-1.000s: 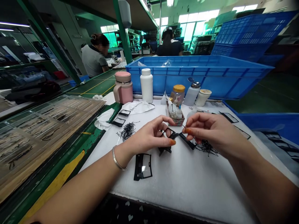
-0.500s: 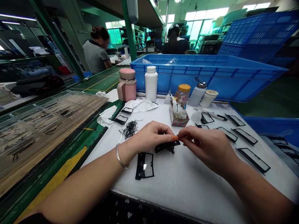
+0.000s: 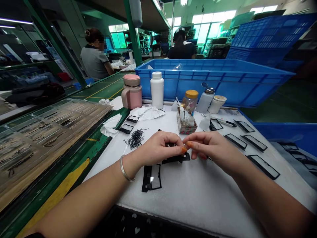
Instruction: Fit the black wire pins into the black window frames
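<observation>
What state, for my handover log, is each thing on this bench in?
Left hand, holding black plastic frame
Right hand, fingertips pinched, held item unclear
Pink lidded mug, lid on
White plastic bottle, capped
Yellow-lidded glass jar, closed
Thin black strands, loose heap

Daylight pours through the tall factory windows (image 3: 210,29) at the far end, blown out to white with a green cast, and a fluorescent strip light (image 3: 15,22) glows at upper left. The white padded desk (image 3: 198,201) is evenly lit, with only soft shadows beneath the left hand (image 3: 158,148) and right hand (image 3: 213,148). Pale glare sheens the clear plastic tray (image 3: 59,129) beyond the desk's left edge. The wide lens stretches the frame's edges and tilts the green steel shelf post (image 3: 132,29), and the dim background looks slightly soft.
</observation>
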The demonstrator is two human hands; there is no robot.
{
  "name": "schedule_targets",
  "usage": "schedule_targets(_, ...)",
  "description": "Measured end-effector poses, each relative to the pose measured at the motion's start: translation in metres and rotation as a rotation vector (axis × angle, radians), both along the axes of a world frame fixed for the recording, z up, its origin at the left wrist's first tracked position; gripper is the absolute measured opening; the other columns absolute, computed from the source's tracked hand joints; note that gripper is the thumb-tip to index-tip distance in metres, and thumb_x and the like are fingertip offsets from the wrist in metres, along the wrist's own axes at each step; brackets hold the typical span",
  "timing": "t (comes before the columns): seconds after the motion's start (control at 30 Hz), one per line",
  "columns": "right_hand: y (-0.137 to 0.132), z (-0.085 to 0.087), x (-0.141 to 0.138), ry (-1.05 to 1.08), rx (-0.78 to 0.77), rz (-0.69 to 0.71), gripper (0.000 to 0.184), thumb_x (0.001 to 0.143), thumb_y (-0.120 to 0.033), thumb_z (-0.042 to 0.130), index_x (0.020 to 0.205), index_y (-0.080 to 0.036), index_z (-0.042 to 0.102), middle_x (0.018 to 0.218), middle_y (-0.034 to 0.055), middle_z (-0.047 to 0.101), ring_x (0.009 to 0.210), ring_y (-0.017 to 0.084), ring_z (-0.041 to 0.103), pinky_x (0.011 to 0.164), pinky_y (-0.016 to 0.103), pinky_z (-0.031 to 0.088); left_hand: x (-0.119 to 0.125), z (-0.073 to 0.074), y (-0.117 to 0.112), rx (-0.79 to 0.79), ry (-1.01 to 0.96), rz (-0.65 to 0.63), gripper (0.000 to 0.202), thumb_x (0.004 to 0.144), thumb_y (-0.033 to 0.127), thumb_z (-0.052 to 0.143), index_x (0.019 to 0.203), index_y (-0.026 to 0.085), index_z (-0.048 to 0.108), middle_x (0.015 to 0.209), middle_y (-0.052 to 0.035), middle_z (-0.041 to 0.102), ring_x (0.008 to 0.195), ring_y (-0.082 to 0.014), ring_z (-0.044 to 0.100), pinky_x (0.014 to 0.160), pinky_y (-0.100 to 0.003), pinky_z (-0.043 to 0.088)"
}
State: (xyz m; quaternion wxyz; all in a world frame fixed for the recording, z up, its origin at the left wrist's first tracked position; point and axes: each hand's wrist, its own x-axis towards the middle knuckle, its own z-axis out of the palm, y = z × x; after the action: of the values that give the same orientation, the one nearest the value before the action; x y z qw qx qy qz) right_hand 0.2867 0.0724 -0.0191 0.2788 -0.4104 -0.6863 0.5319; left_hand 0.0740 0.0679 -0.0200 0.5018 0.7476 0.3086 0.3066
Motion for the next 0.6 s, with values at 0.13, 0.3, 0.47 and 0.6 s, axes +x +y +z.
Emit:
schedule_targets(0.13, 0.0027, -0.0049, -0.0013, 0.057, -0.120, 0.073, 0.023, 0.086, -0.034, 0.067, 0.096, -0.014, 0.071, 0.077, 0.0055, 0.065, 0.063, 0.015, 0.061, 0.049, 0.021, 0.037, 0.0009, 0.0008, -0.0018, 0.002, -0.025, -0.021, 0.015, 0.085, 0.017, 0.061, 0.071, 0.010, 0.064, 0.073, -0.0016, 0.061, 0.070, -0.0099, 0.053, 0.068, -0.021, 0.042)
schedule_targets(0.3, 0.0023, -0.0048, -0.0015, 0.008, -0.135, 0.046, 0.023, 0.086, -0.036, 0.068, 0.088, -0.013, 0.071, 0.069, 0.0043, 0.063, 0.059, 0.014, 0.058, 0.048, 0.020, 0.034, 0.0016, -0.0025, -0.0023, 0.005, 0.014, -0.031, 0.013, 0.084, 0.017, 0.062, 0.073, 0.010, 0.064, 0.073, -0.0020, 0.062, 0.071, -0.0107, 0.054, 0.067, -0.022, 0.042)
schedule_targets(0.47, 0.0002, -0.0061, -0.0029, -0.055, -0.134, 0.075, 0.018, 0.086, -0.029, 0.063, 0.079, -0.015, 0.070, 0.069, 0.0033, 0.065, 0.057, 0.013, 0.057, 0.049, 0.021, 0.033, 0.0036, -0.0059, -0.0034, 0.070, 0.061, -0.006, 0.012, 0.082, 0.016, 0.062, 0.072, 0.010, 0.066, 0.081, -0.0034, 0.061, 0.077, -0.0129, 0.056, 0.072, -0.024, 0.043)
schedule_targets(0.6, -0.0027, -0.0061, -0.0067, -0.017, -0.181, 0.173, 0.014, 0.083, -0.020, 0.060, 0.074, -0.014, 0.070, 0.070, 0.0023, 0.065, 0.055, 0.011, 0.052, 0.050, 0.021, 0.033, 0.0030, -0.0082, -0.0032, 0.079, 0.077, 0.004, 0.016, 0.082, 0.022, 0.065, 0.070, 0.011, 0.066, 0.086, -0.0030, 0.057, 0.077, -0.0120, 0.055, 0.070, -0.023, 0.043)
